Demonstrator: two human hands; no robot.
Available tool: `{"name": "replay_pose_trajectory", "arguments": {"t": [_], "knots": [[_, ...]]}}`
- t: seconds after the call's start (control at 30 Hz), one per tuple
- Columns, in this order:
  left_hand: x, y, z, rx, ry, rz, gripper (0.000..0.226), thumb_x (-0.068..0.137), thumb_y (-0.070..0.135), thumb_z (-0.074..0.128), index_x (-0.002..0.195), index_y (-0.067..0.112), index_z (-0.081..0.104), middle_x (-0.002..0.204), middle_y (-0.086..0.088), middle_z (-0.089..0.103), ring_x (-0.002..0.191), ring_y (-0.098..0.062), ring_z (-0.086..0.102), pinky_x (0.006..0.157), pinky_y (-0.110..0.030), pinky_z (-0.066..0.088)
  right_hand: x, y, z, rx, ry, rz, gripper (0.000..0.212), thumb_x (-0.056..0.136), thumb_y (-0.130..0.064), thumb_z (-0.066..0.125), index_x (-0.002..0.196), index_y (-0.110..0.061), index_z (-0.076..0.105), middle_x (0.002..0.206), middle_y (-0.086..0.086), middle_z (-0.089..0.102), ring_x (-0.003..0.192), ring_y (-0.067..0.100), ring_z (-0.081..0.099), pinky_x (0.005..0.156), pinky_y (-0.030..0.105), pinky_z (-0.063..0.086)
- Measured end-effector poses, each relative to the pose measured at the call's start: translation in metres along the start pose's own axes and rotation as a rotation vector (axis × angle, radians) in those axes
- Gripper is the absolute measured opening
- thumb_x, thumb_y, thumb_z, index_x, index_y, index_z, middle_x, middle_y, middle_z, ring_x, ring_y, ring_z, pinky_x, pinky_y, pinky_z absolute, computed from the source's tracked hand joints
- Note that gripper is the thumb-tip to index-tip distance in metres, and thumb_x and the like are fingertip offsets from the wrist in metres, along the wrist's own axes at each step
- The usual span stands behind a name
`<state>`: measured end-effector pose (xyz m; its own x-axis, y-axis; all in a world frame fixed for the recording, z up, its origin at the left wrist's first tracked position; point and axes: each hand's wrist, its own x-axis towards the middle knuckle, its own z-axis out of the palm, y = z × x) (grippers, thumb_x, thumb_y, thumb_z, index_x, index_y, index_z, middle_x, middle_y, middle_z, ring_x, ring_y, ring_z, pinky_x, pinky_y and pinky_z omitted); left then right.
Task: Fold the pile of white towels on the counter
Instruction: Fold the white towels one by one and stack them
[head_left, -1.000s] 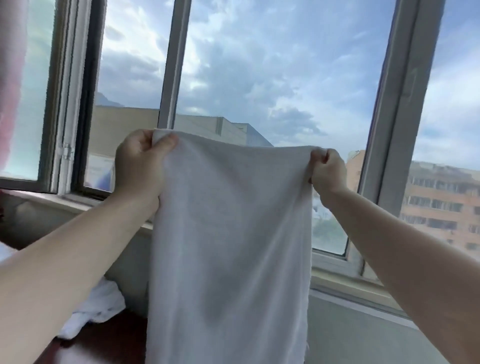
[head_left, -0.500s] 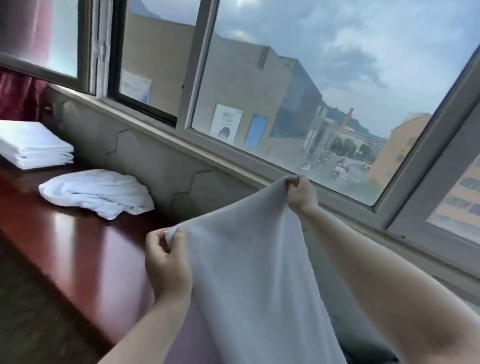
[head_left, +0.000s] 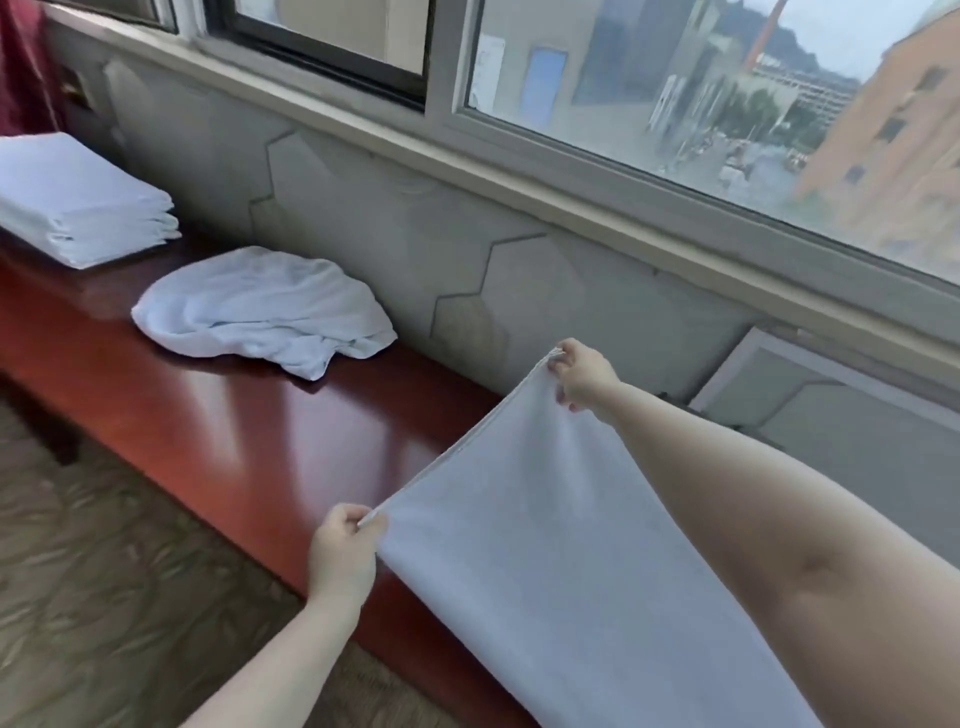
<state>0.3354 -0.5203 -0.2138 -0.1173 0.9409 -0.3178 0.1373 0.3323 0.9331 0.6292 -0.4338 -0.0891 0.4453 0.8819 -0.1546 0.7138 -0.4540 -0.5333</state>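
**Towel stretched taut over the bench**

I'm looking down at a plain white rectangular cloth towel (head_left: 561, 561) pulled tight by its top edge above the glossy red-brown wooden bench (head_left: 249, 431). The left hand (head_left: 343, 556) pinches one top corner between thumb and curled fingers, at about 7 o'clock in my view. The right hand (head_left: 584, 376) pinches the other top corner, fingers curled round the hem, just right of centre towards 2 o'clock and close to the grey hexagon-patterned wall panel (head_left: 415, 234). The edge between the two hands runs as a straight diagonal line, and the rest of the cloth hangs down and away towards 5 o'clock, covering the near end of the bench.

Out at 10 o'clock, a crumpled heap of white towels (head_left: 260, 312) lies on the bench top, up against the wall. Further along, at 9 to 10 o'clock by the left edge, a neat stack of folded white towels (head_left: 78, 202) sits well apart from my hands. A wide grey-framed window (head_left: 623, 176) runs across 12 to 2 o'clock. Patterned brown carpet (head_left: 104, 597) fills 8 o'clock.
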Motion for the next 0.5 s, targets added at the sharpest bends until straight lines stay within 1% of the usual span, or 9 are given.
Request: {"name": "replay_pose_trajectory", "arguments": {"t": [0.03,0.07,0.13,0.17,0.23,0.33,0.4,0.43,0.5], "knots": [[0.017,-0.001,-0.014,0.053,-0.062,-0.021,0.006,0.088,0.009,0.066,0.083,0.007,0.063,0.073,-0.005,0.064,0.069,-0.023,0.057,0.066,-0.034,0.043,0.01,-0.01,0.012,-0.036,-0.042,0.009,0.041,0.09,0.001,0.047,0.126,-0.017,0.051,0.127,0.011,0.055,0.091,0.028,0.058,0.075,0.047,0.057],[0.034,-0.002,-0.029,0.112,-0.128,-0.043,0.005,0.088,0.009,0.066,0.084,0.007,0.064,0.072,-0.005,0.064,0.066,-0.022,0.058,0.062,-0.032,0.042,0.019,-0.02,0.024,-0.079,-0.071,0.012,0.037,0.091,-0.001,0.048,0.126,-0.014,0.052,0.127,0.011,0.055,0.093,0.026,0.056,0.077,0.049,0.059],[0.064,0.001,-0.056,0.239,-0.239,-0.082,0.004,0.089,0.009,0.064,0.086,0.009,0.066,0.068,-0.002,0.063,0.06,-0.017,0.057,0.054,-0.027,0.04,0.034,-0.037,0.049,-0.126,-0.092,0.012,0.024,0.096,-0.011,0.047,0.118,-0.005,0.056,0.12,0.017,0.056,0.092,0.029,0.056,0.074,0.052,0.059],[0.077,0.003,-0.066,0.301,-0.277,-0.094,0.006,0.089,0.007,0.063,0.086,0.011,0.067,0.067,-0.001,0.063,0.059,-0.016,0.057,0.052,-0.026,0.04,0.04,-0.046,0.063,-0.126,-0.095,0.012,0.022,0.097,-0.014,0.046,0.112,-0.002,0.057,0.117,0.02,0.056,0.093,0.032,0.059,0.074,0.052,0.058],[0.1,0.006,-0.081,0.411,-0.335,-0.09,0.013,0.088,0.006,0.061,0.085,0.015,0.07,0.065,0.002,0.064,0.058,-0.015,0.058,0.052,-0.024,0.04,0.052,-0.061,0.088,-0.134,-0.093,-0.014,0.017,0.098,-0.014,0.045,0.101,0.0,0.055,0.106,0.02,0.054,0.1,0.037,0.06,0.076,0.047,0.056],[0.132,0.006,-0.095,0.567,-0.415,-0.063,0.019,0.09,0.01,0.056,0.083,0.02,0.071,0.068,0.003,0.066,0.064,-0.015,0.06,0.057,-0.025,0.041,0.074,-0.082,0.118,-0.194,-0.089,-0.062,0.02,0.1,-0.02,0.046,0.088,-0.005,0.055,0.098,0.014,0.046,0.104,0.033,0.054,0.076,0.034,0.04],[0.15,0.005,-0.099,0.67,-0.46,-0.076,0.021,0.092,0.013,0.051,0.085,0.022,0.069,0.075,0.002,0.066,0.072,-0.017,0.059,0.061,-0.027,0.041,0.092,-0.09,0.135,-0.204,-0.101,-0.077,0.028,0.1,-0.023,0.045,0.074,-0.014,0.043,0.099,0.013,0.043,0.098,0.03,0.049,0.078,0.033,0.039],[0.158,0.005,-0.1,0.71,-0.476,-0.09,0.021,0.092,0.013,0.049,0.085,0.022,0.067,0.077,0.002,0.064,0.074,-0.018,0.058,0.062,-0.028,0.041,0.1,-0.092,0.144,-0.2,-0.112,-0.077,0.031,0.1,-0.023,0.046,0.071,-0.016,0.039,0.099,0.013,0.042,0.096,0.029,0.047,0.079,0.033,0.039],[0.173,0.007,-0.102,0.751,-0.492,-0.143,0.023,0.092,0.009,0.048,0.084,0.019,0.066,0.08,0.0,0.063,0.075,-0.019,0.054,0.062,-0.028,0.039,0.116,-0.095,0.162,-0.186,-0.129,-0.069,0.034,0.1,-0.024,0.047,0.068,-0.017,0.035,0.101,0.013,0.042,0.095,0.028,0.046,0.074,0.031,0.035]]}}
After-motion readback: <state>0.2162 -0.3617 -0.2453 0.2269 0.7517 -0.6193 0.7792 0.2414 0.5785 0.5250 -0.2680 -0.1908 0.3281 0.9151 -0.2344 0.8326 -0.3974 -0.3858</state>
